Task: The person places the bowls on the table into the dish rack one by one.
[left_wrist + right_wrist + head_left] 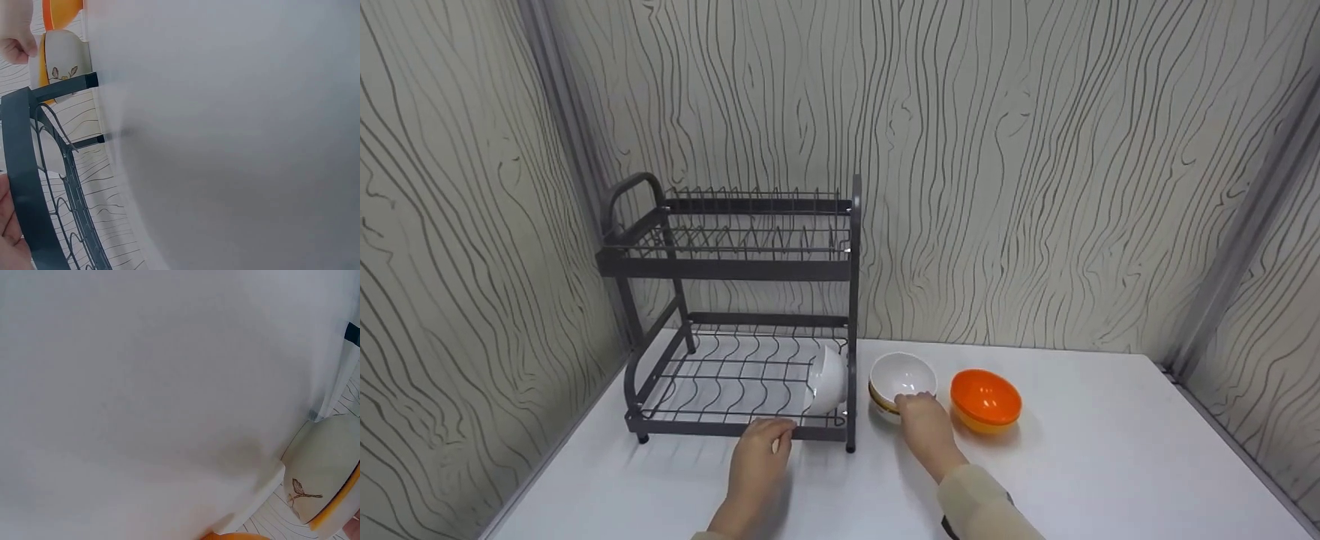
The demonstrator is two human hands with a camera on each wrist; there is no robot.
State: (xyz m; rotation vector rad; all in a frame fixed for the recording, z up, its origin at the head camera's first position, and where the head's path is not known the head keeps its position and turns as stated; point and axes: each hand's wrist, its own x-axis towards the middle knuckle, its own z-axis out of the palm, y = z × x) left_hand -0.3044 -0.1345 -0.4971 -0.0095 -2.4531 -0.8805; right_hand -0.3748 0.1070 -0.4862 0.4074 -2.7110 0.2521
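Beside the dish rack, my right hand (928, 431) pinches the near rim of the top white bowl (901, 373) in a small stack. Beneath it, a bowl with a yellow band and a leaf print (66, 53) shows in the left wrist view. My left hand (761, 457) is at the front rail of the rack's lower tier (720, 429), fingers loosely bent and holding nothing; whether they touch the rail is unclear. Another white bowl (829, 381) stands on its side at the right end of that lower tier. Only a sliver of right fingers (353, 527) shows in the right wrist view.
Right of the stack, an orange bowl (986, 397) sits in a yellow one (986, 426) on the white table (1110, 450). The two-tier dark rack has a wire upper shelf (735, 238) and a post (853, 322) between the lower tier and the stack. Patterned walls (1035, 150) enclose the table.
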